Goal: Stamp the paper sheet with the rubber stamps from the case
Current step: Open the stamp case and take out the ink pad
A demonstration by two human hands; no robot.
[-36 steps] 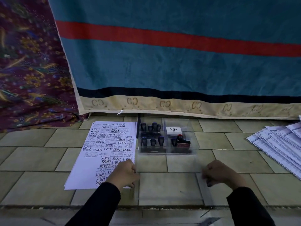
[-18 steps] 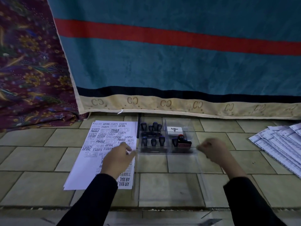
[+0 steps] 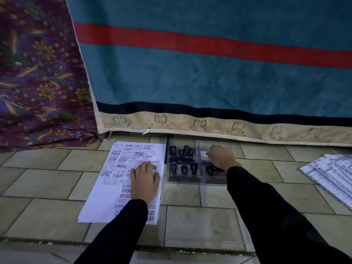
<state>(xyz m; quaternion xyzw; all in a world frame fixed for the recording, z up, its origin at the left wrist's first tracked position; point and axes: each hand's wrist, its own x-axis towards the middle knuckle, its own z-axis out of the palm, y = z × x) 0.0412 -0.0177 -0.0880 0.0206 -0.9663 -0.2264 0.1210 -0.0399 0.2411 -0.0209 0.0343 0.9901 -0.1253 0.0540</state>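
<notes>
A white paper sheet (image 3: 106,197), covered with many stamped words such as SAMPLE and FRAGILE, lies on the tiled floor. My left hand (image 3: 145,180) rests flat on its right half, fingers spread. Right of the sheet stands a clear plastic case (image 3: 194,182) with several dark-handled rubber stamps (image 3: 183,150) upright in its left part. My right hand (image 3: 222,159) reaches into the case's right compartment, fingers curled down over a white box (image 3: 204,154). The fingers hide whether they hold anything. One more stamp (image 3: 210,169) stands just beside my right wrist.
The case's clear lid (image 3: 245,235) lies on the floor in front of it. A fanned stack of printed sheets (image 3: 331,174) sits at the far right. A teal blanket (image 3: 209,82) and a floral cloth (image 3: 38,82) hang behind.
My right hand has moved forward from the floor in front of the case into its right compartment. My left hand has slid up the sheet and flattened out from a fist.
</notes>
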